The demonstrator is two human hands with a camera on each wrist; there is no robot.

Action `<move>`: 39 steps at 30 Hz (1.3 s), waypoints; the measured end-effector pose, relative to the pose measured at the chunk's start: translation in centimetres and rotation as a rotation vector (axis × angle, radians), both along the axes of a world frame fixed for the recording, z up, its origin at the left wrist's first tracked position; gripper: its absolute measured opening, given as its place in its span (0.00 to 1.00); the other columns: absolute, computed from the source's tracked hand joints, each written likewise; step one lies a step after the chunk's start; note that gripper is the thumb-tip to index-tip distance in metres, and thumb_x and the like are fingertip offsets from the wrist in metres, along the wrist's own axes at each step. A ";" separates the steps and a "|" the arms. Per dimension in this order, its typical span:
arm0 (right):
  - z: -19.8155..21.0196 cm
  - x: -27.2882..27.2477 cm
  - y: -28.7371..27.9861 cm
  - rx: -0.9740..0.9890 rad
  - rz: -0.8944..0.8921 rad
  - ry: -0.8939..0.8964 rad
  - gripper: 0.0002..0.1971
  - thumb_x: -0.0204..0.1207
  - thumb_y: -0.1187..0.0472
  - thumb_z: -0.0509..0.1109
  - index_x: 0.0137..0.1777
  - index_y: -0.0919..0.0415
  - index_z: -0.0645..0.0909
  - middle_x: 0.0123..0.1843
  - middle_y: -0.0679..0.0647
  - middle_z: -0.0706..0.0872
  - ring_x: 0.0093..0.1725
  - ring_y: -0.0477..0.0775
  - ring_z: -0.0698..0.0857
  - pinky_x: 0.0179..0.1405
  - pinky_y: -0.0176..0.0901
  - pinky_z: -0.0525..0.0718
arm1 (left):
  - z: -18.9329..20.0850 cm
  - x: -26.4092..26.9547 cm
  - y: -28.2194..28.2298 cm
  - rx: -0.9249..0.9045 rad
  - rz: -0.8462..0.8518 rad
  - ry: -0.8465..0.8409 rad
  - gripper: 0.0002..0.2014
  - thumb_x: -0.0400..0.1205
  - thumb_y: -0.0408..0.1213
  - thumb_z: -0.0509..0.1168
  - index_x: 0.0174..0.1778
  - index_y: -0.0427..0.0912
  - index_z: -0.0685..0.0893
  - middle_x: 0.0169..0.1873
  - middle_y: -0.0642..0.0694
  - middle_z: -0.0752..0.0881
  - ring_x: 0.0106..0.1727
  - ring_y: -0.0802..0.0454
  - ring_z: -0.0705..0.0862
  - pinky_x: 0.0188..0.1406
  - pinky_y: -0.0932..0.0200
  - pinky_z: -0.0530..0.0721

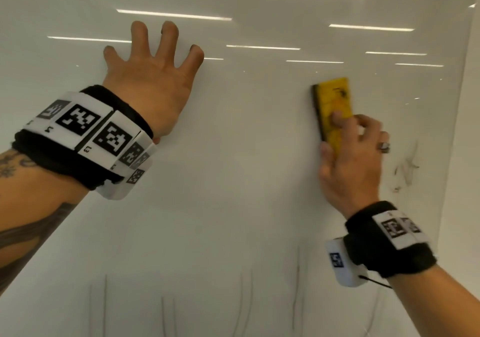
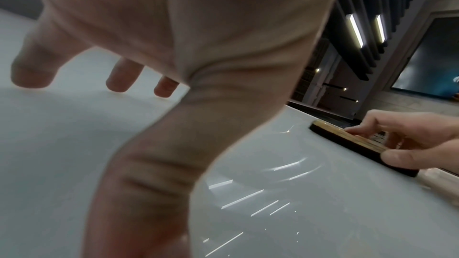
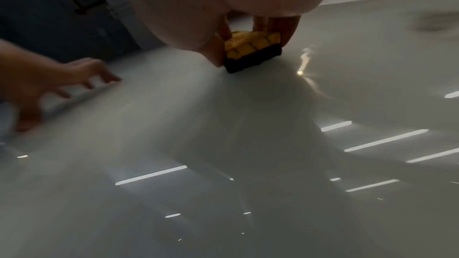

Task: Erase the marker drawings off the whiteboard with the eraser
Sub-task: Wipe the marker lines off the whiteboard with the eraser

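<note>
The whiteboard [image 1: 233,155] is mounted upright, and its glossy surface reflects ceiling light strips. The left hand [image 1: 153,77] is placed flat against the upper left area of the board, fingers straight and spread wide, holding nothing; in the left wrist view the fingertips [image 2: 121,79] meet the white surface. The right hand [image 1: 350,160] grips the eraser [image 1: 332,105] toward the right edge of the board. The thumb lies along the eraser's left side, the index finger presses on its yellow back, and the remaining fingers curl round the right side. The eraser stands upright, long axis roughly vertical, with its black felt face against the board; the right wrist view shows the felt [image 3: 253,60] in contact with the surface. The two hands are well apart. Smudged grey marker residue [image 1: 405,170] remains just right of the right hand, close to the board's right edge. Faint vertical marker strokes [image 1: 244,303] remain along the lower edge. Both wrists carry black bands [image 1: 389,240] fitted with white coded tags.
</note>
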State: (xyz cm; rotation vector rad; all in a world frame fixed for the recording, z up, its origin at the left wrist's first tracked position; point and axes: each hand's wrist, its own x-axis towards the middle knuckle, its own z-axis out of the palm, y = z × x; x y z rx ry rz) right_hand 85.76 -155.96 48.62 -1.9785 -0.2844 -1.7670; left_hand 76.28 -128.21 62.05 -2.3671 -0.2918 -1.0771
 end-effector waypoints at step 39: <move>-6.9 2.2 -14.2 0.096 -0.104 0.149 0.27 0.69 0.67 0.61 0.71 0.59 0.73 0.67 0.71 0.73 0.58 0.75 0.75 0.54 0.65 0.79 | -0.5 -0.1 1.2 -0.014 -0.109 -0.048 0.73 0.43 0.33 0.90 0.79 0.57 0.51 0.76 0.40 0.53 0.78 0.27 0.55 0.65 0.21 0.74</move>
